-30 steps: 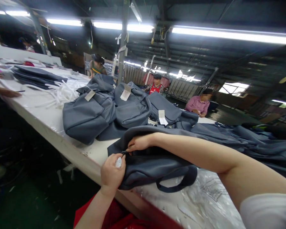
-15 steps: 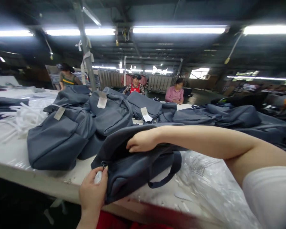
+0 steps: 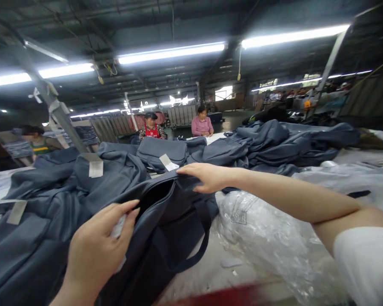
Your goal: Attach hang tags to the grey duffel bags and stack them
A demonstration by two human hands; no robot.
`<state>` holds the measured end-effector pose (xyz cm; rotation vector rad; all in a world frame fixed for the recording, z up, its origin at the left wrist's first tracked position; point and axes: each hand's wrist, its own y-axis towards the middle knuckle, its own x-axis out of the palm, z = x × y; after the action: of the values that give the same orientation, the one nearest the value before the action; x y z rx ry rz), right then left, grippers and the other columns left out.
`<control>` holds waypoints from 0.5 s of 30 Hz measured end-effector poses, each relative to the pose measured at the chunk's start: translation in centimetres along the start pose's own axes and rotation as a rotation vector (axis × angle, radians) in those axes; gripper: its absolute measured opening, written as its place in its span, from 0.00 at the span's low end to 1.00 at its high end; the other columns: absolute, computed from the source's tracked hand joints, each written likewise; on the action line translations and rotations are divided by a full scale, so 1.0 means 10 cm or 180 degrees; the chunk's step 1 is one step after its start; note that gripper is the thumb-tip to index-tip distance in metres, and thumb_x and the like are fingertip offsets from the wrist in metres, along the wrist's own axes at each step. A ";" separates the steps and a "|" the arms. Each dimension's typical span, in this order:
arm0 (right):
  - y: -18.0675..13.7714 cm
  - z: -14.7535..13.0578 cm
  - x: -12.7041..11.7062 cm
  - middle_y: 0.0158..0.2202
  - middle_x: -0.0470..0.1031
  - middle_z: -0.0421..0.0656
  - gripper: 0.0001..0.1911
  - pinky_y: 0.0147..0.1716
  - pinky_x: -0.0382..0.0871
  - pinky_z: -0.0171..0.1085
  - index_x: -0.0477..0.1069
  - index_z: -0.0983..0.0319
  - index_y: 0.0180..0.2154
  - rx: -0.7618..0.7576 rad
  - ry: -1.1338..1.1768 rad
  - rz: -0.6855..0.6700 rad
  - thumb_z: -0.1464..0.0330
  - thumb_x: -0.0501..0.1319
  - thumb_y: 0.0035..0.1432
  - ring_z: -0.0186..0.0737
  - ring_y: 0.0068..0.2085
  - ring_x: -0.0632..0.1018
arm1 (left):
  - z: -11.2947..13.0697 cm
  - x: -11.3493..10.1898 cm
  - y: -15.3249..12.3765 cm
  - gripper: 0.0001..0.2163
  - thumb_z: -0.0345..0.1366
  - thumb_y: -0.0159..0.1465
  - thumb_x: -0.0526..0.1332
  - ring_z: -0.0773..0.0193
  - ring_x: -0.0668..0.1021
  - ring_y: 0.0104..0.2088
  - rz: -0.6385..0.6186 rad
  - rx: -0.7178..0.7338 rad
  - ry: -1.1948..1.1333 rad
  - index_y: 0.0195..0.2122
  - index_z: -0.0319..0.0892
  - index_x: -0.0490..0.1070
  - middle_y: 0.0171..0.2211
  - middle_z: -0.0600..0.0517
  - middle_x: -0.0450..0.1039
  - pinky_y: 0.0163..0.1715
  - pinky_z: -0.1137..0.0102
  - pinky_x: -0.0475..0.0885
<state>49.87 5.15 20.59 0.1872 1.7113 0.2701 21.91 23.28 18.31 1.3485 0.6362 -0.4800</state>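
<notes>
1. Curling the left grip [image 3: 95,244] narrowly around a small white object [image 3: 117,228], at the left end of the dark blue bag's [image 3: 148,250] opening.
2. Spreading the right grip [image 3: 210,176] wide, touching the opening's far right end.
3. Handling the bag on the near surface [image 3: 204,272], left of crumpled clear plastic [image 3: 261,242].

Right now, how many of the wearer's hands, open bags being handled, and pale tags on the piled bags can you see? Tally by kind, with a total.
Hands: 2 (left hand, right hand)
Open bag: 1
Pale tags on piled bags: 3
Total: 6
</notes>
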 end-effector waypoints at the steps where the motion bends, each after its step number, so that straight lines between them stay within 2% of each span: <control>1: 0.02 0.06 0.06 0.65 0.60 0.53 0.42 0.63 0.58 0.45 0.57 0.64 0.64 -0.0035 -0.0019 0.0128 0.73 0.65 0.48 0.49 0.64 0.64 | 0.14 0.06 0.25 0.09 0.41 0.67 0.55 0.60 0.80 0.35 -0.0191 0.0358 0.0017 0.41 0.48 0.74 0.36 0.54 0.78 0.38 0.67 0.73; 4: 0.21 0.22 0.18 0.65 0.59 0.53 0.43 0.63 0.56 0.46 0.56 0.63 0.65 -0.0188 -0.0007 0.0321 0.74 0.66 0.47 0.50 0.64 0.63 | 0.47 0.32 0.84 0.08 0.41 0.64 0.60 0.55 0.80 0.36 -0.0988 0.0896 0.0860 0.41 0.46 0.75 0.36 0.51 0.78 0.33 0.65 0.72; 6: 0.37 0.32 0.23 0.62 0.64 0.54 0.40 0.61 0.60 0.45 0.59 0.65 0.63 -0.0178 0.0083 0.0180 0.74 0.66 0.47 0.50 0.61 0.67 | 0.59 0.52 1.09 0.12 0.39 0.60 0.64 0.50 0.80 0.37 -0.1476 0.1056 0.1388 0.43 0.42 0.74 0.36 0.47 0.79 0.32 0.63 0.73; 8: 0.49 0.39 0.28 0.58 0.69 0.53 0.34 0.57 0.64 0.44 0.64 0.66 0.59 -0.0025 0.0138 0.0028 0.73 0.66 0.50 0.51 0.58 0.71 | 0.64 0.68 1.24 0.12 0.36 0.59 0.63 0.47 0.81 0.36 -0.1850 0.1178 0.1723 0.43 0.39 0.73 0.35 0.43 0.79 0.31 0.62 0.73; 10: 0.56 0.43 0.32 0.56 0.72 0.53 0.28 0.54 0.67 0.45 0.67 0.66 0.56 0.0117 0.0136 -0.0001 0.73 0.65 0.52 0.52 0.56 0.73 | 0.63 0.79 1.31 0.10 0.34 0.61 0.58 0.47 0.81 0.35 -0.2016 0.1292 0.1879 0.41 0.38 0.74 0.33 0.42 0.79 0.30 0.62 0.72; 13: 0.58 0.45 0.37 0.53 0.74 0.52 0.22 0.52 0.67 0.44 0.70 0.65 0.52 0.0136 0.0154 0.0103 0.73 0.64 0.54 0.52 0.54 0.74 | 0.59 0.85 1.33 0.13 0.35 0.65 0.50 0.47 0.81 0.34 -0.1889 0.1360 0.1903 0.37 0.39 0.74 0.34 0.42 0.78 0.28 0.63 0.71; 15: 0.56 0.46 0.39 0.52 0.74 0.50 0.20 0.51 0.67 0.42 0.70 0.64 0.51 0.0086 0.0190 0.0183 0.71 0.64 0.54 0.49 0.53 0.75 | 0.56 0.84 1.32 0.13 0.38 0.65 0.51 0.47 0.81 0.35 -0.1863 0.1347 0.1808 0.37 0.41 0.74 0.34 0.43 0.78 0.29 0.63 0.71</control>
<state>53.65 11.97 17.83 0.2508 1.7711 0.2978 37.56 20.36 22.99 1.7111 1.4831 -0.7330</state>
